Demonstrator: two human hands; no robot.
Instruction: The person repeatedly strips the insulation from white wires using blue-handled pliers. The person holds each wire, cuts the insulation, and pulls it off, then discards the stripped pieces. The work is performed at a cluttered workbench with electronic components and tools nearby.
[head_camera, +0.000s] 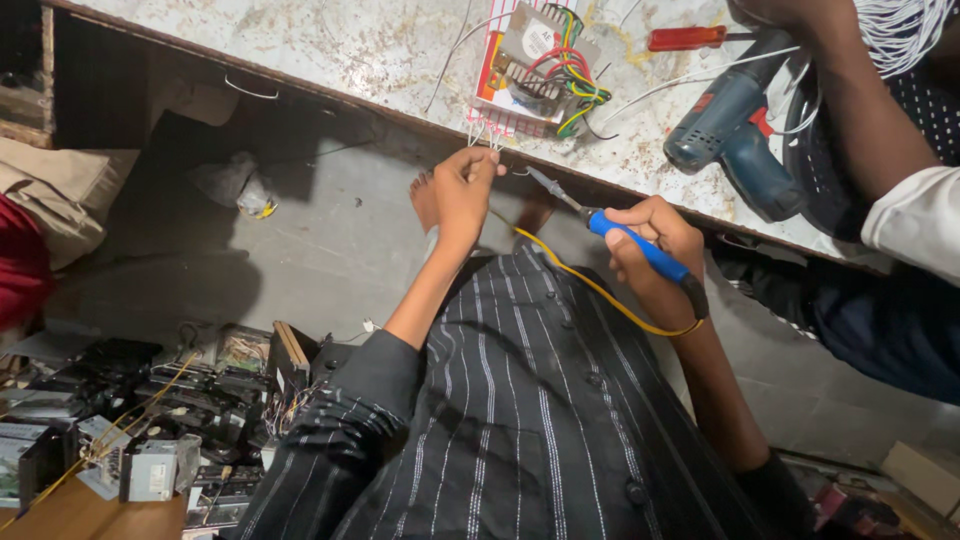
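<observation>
A right hand (650, 245) grips a blue-handled soldering iron (640, 250) (yellow cord trailing), its tip just short of the white wire ends (485, 135) pinched by the left hand (462, 190), below a wired transformer board (535, 70); no joint visibly made yet.

Single head view, looking steeply down, close over workbench (330, 60) edge

Left hand (462, 190): arm stretched forward, fingers pinched together at the tips.
Right hand (655, 250): fist wrapped closed, wrist bent inward.
</observation>
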